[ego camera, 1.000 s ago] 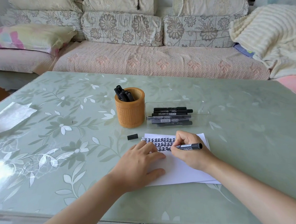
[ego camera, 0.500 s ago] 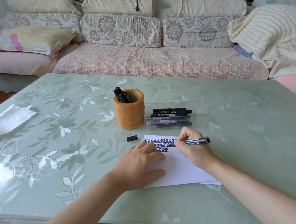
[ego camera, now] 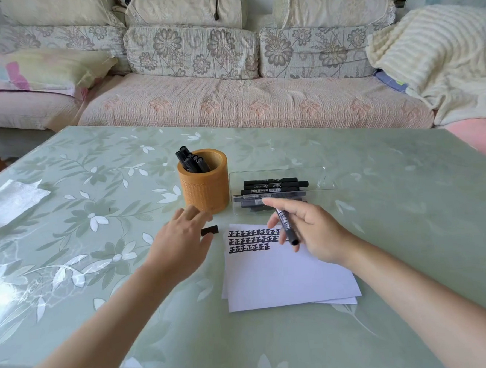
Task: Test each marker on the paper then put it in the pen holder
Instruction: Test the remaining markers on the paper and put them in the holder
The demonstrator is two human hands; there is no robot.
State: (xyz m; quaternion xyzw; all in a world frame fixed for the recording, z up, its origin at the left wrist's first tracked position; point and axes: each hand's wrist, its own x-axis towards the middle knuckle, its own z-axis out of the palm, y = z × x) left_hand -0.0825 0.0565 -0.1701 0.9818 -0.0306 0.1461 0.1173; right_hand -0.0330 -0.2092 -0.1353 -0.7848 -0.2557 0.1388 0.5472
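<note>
White paper (ego camera: 287, 277) lies on the green floral table (ego camera: 409, 230), with three rows of black marks along its top. My right hand (ego camera: 313, 233) holds an uncapped black marker (ego camera: 286, 226) above the paper's top right corner. My left hand (ego camera: 182, 241) reaches over the table left of the paper, its fingers at the small black cap (ego camera: 209, 230); whether they touch it is unclear. An orange pen holder (ego camera: 205, 186) behind the cap holds several black markers (ego camera: 190, 160). A clear tray (ego camera: 279, 193) to its right contains several more markers.
A white tissue or sheet (ego camera: 9, 203) lies at the table's left edge. A sofa with floral cushions (ego camera: 231, 105) runs behind the table, with a cream blanket (ego camera: 441, 52) at the right.
My right hand has lifted the marker off the paper and swung it so its tail points toward me. My left hand has left the paper and moved up left to the cap.
</note>
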